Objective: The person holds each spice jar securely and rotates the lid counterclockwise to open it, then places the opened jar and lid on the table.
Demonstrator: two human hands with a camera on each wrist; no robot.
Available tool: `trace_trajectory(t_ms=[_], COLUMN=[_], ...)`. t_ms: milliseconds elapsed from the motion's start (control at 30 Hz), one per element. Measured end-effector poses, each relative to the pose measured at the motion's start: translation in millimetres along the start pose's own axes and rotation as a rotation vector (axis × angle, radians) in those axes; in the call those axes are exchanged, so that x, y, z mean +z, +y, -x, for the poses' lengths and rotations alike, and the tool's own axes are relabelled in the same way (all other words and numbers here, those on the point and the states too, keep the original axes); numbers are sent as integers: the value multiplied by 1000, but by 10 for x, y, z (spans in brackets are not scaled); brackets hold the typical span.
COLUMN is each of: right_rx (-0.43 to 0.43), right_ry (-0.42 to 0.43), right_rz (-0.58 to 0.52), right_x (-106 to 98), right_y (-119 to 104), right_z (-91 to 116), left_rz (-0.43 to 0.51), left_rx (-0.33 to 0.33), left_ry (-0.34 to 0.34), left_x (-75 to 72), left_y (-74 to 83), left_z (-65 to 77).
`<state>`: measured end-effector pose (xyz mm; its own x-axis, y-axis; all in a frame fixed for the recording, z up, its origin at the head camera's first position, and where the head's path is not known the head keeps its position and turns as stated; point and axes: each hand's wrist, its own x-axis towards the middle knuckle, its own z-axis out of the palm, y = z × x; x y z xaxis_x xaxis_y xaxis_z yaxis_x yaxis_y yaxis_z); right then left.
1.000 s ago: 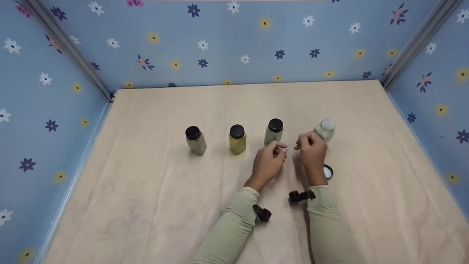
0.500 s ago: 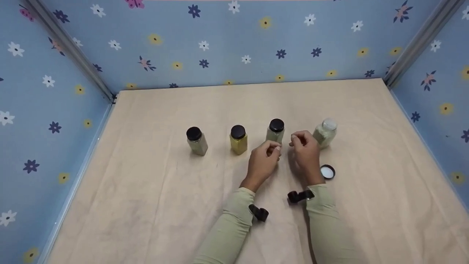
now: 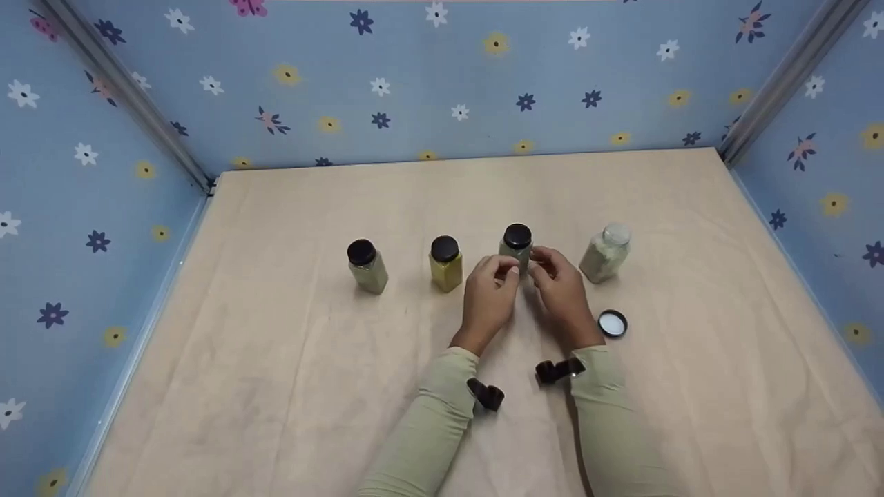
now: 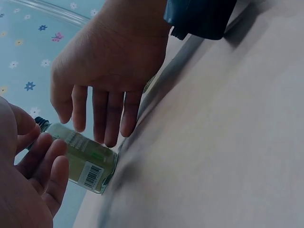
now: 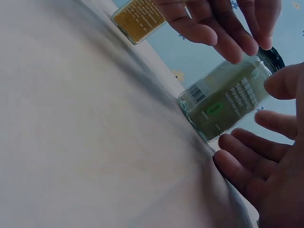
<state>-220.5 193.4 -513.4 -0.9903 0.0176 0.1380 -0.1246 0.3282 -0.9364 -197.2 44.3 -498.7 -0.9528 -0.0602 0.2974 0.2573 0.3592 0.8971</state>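
A seasoning jar with a black lid and grey-green powder stands upright between my two hands. Its label reads "Seasoning Powder" in the right wrist view. My left hand is at its near left side, fingers loosely bent, overlapping the jar in the head view. On the other side is my right hand, thumb and fingers spread apart next to the glass. In the left wrist view, the right hand's fingers hang fairly straight in front of the jar. Neither hand closes round it.
To the left stand a yellow-powder jar and a green-powder jar, both black-lidded. A jar with a whitish top and pale powder stands right, its neck uncapped. A black cap lies white side up nearby. Flowered walls enclose the table.
My right hand has moved left, away from the whitish-topped jar to the black-lidded jar, and its fingers have spread. My left hand has shifted slightly left, its fingers loosening.
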Motion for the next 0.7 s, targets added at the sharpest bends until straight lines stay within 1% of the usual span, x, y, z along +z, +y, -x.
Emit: trace_trajectory(t_ms=[133, 233, 467, 700], right_rx=[-1, 7, 35, 57], right_ry=[-34, -47, -57, -67], right_rz=[32, 34, 94, 157], right_x=[3, -3, -3, 10], right_y=[13, 21, 37, 53], right_z=[-3, -6, -21, -40], left_rz=[-3, 3, 20, 67], left_rx=[-2, -2, -1, -43], left_ry=[10, 22, 60, 114], left_x=[2, 0, 4, 41], left_y=[-3, 0, -17, 3], left_z=[-19, -31, -68, -116])
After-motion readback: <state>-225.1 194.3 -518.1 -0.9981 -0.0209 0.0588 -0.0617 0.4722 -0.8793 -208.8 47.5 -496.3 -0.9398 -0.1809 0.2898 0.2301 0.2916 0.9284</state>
